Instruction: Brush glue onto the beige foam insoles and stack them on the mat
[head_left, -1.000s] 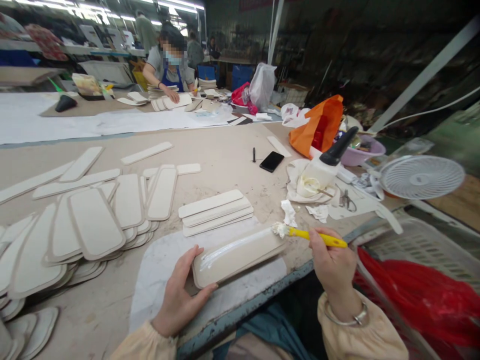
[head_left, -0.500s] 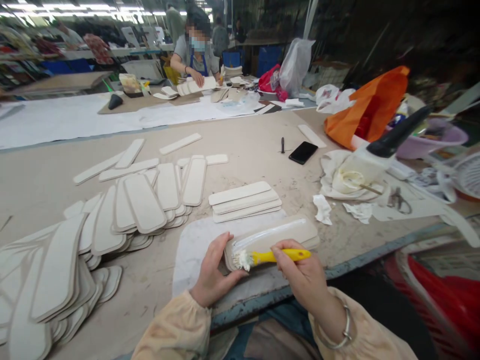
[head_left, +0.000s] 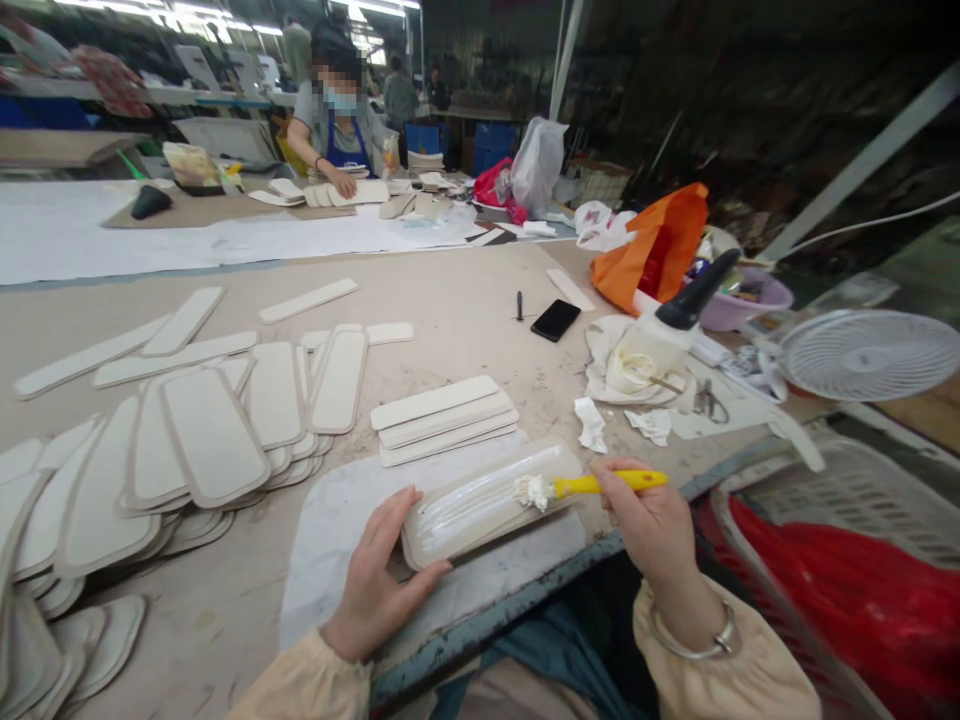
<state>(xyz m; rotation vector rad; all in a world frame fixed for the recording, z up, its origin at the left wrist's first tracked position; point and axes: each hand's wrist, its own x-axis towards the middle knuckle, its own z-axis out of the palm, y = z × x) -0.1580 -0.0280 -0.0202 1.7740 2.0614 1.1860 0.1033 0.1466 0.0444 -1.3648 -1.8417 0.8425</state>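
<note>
While the brush is leaning over it, the board is showing a long, pale face with rounded corners, glossy white paste streaking much of its length and a beige strip along its front side looking bare. A second board is jutting from beneath. Both are lying on a white sheet at the table's near edge, just in front of stacked strips. The left hand is bracing the board's left end, thumb and fingers spread around it. The right hand is gripping the yellow handle, fist closed, bristles pointing left and appearing to touch the board right of its middle. A bracelet is circling that wrist. Across the table, a pale mark on a person's apron is remaining too small to read.
</note>
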